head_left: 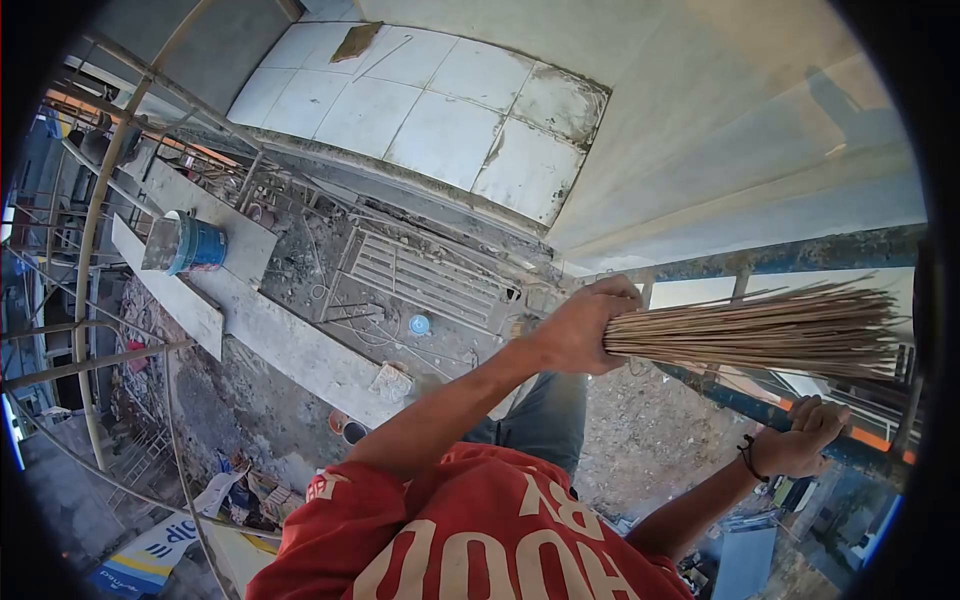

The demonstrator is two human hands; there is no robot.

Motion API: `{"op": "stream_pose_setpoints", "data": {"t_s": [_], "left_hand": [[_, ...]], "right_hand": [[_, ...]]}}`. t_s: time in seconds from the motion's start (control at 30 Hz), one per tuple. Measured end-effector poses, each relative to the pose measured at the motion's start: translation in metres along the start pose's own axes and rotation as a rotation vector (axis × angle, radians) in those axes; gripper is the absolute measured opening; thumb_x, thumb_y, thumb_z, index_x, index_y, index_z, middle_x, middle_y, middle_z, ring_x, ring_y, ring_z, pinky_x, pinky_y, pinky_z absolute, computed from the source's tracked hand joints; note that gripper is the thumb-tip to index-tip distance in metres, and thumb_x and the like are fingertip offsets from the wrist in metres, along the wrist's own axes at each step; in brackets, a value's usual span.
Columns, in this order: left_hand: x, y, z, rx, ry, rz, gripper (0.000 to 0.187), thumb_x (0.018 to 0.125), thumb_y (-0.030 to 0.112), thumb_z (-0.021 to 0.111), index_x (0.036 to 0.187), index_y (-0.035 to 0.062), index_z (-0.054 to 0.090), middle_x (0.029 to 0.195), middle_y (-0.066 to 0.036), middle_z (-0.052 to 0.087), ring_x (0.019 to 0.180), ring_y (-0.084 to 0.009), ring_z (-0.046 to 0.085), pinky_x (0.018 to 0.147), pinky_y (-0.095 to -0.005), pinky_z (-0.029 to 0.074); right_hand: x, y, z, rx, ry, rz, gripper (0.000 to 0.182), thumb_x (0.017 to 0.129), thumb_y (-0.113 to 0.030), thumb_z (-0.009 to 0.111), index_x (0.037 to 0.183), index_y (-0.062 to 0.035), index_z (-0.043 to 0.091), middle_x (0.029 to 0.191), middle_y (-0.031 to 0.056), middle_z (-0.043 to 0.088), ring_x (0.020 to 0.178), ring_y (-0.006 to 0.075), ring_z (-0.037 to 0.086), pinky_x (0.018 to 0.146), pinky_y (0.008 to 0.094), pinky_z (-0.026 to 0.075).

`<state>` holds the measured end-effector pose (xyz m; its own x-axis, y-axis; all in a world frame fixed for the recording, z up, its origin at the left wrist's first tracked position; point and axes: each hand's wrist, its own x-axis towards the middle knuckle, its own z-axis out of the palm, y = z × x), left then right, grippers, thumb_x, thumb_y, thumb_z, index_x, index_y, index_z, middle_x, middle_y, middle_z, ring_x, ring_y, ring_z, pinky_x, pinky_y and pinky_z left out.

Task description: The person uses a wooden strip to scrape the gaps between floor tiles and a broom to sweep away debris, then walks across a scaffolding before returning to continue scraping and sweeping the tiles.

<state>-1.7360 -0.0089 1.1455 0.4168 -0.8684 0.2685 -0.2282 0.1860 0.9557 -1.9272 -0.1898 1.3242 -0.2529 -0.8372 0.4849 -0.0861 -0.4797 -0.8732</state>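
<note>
My left hand (600, 325) is wrapped round the bound end of a stick broom (760, 330), a bundle of thin brown twigs. Its loose tips fan out to the right, level with the pale wall. Lower on the right, my right hand (800, 440), with a dark band at the wrist, is closed round a dark blue metal pipe (730, 402) that slopes down to the right. The fingers partly hide the pipe there. Between both arms show my red shirt (480, 540) and a dark trouser leg (545, 420).
A ledge of dirty white tiles (440, 130) runs along the wall. Below it lie a slatted metal frame (430, 280) and long planks (300, 340). A blue bucket (205, 247) stands on the planks. Bamboo poles (95, 240) rise at left; rubble (640, 430) covers the ground far below.
</note>
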Motion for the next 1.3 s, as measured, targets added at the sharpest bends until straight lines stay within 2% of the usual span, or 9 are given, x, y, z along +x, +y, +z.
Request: {"op": "stream_pose_setpoints", "data": {"t_s": [0.27,0.53,0.57,0.8,0.97,1.1,1.17,1.2,1.3], "left_hand": [[0.161,-0.016,0.133,-0.267,0.023,0.328,0.047,0.062,0.018,0.095,0.105,0.0056,0.084,0.161,-0.023,0.036,0.150,-0.0438,0.036,0.123,-0.0562,0.034],[0.215,-0.030,0.141,-0.194,-0.014,0.276,0.037,0.059,0.023,0.097,0.092,0.0090,0.087,0.165,-0.021,0.035,0.151,-0.0418,0.034,0.123,-0.0569,0.031],[0.225,-0.032,0.140,-0.175,-0.057,0.316,0.038,0.058,0.023,0.097,0.092,0.0098,0.087,0.162,-0.020,0.039,0.148,-0.0412,0.038,0.122,-0.0561,0.033],[0.268,-0.052,0.130,-0.251,-0.340,0.371,0.036,0.056,0.025,0.094,0.088,0.0121,0.085,0.129,-0.013,0.055,0.118,-0.0325,0.058,0.099,-0.0453,0.049],[0.277,-0.065,0.136,-0.301,-0.306,0.515,0.039,0.051,0.031,0.090,0.084,0.0123,0.081,0.114,-0.013,0.053,0.100,-0.0339,0.060,0.086,-0.0477,0.051],[0.288,-0.077,0.126,-0.270,-0.491,0.528,0.036,0.056,0.032,0.086,0.083,0.0091,0.080,0.113,-0.012,0.057,0.099,-0.0321,0.062,0.084,-0.0471,0.052],[0.299,-0.088,0.124,-0.227,-0.548,0.637,0.032,0.060,0.027,0.086,0.083,0.0070,0.077,0.110,-0.011,0.058,0.097,-0.0295,0.062,0.083,-0.0451,0.051],[0.301,-0.092,0.127,-0.229,-0.558,0.680,0.032,0.062,0.025,0.086,0.086,0.0063,0.076,0.109,-0.010,0.060,0.094,-0.0280,0.063,0.081,-0.0434,0.052],[0.304,-0.101,0.128,-0.168,-0.629,0.679,0.034,0.062,0.030,0.086,0.085,0.0065,0.076,0.108,-0.013,0.067,0.102,-0.0259,0.064,0.081,-0.0397,0.054]], "right_hand": [[0.032,0.027,-0.048,0.412,-0.722,0.103,0.039,0.110,-0.031,0.066,0.085,-0.0165,0.039,0.057,-0.0049,0.036,0.046,0.0059,0.033,0.049,0.0226,0.034],[0.027,0.029,-0.050,0.515,-0.678,0.136,0.034,0.101,-0.020,0.071,0.086,-0.0140,0.042,0.061,-0.0027,0.039,0.053,0.0051,0.037,0.055,0.0238,0.032],[0.035,0.024,-0.033,0.619,-0.831,0.129,0.028,0.107,-0.029,0.070,0.090,-0.0082,0.064,0.069,0.0045,0.063,0.057,0.0182,0.058,0.056,0.0384,0.049],[0.026,0.020,-0.020,0.575,-0.724,0.054,0.030,0.103,-0.026,0.073,0.089,-0.0110,0.052,0.062,-0.0020,0.043,0.052,0.0124,0.040,0.050,0.0335,0.034],[0.013,0.026,-0.022,0.612,-0.611,-0.019,0.058,0.104,-0.065,0.064,0.107,-0.0085,0.055,0.074,0.0007,0.047,0.061,0.0141,0.041,0.057,0.0316,0.035],[0.004,0.026,-0.029,0.582,-0.577,-0.016,0.061,0.103,-0.066,0.066,0.119,-0.0068,0.060,0.084,0.0054,0.055,0.070,0.0178,0.051,0.063,0.0340,0.043],[-0.008,0.024,-0.020,0.361,-0.283,-0.146,0.025,0.104,-0.023,0.068,0.096,-0.0046,0.053,0.071,0.0038,0.049,0.063,0.0070,0.048,0.063,0.0213,0.043],[-0.008,0.025,-0.023,0.338,-0.239,-0.146,0.025,0.104,-0.023,0.068,0.096,-0.0046,0.053,0.071,0.0038,0.049,0.063,0.0070,0.048,0.063,0.0213,0.043],[0.014,0.022,-0.039,0.285,-0.577,-0.127,0.047,0.111,-0.051,0.054,0.096,-0.0059,0.054,0.079,0.0030,0.051,0.064,0.0146,0.046,0.060,0.0312,0.045]]}}
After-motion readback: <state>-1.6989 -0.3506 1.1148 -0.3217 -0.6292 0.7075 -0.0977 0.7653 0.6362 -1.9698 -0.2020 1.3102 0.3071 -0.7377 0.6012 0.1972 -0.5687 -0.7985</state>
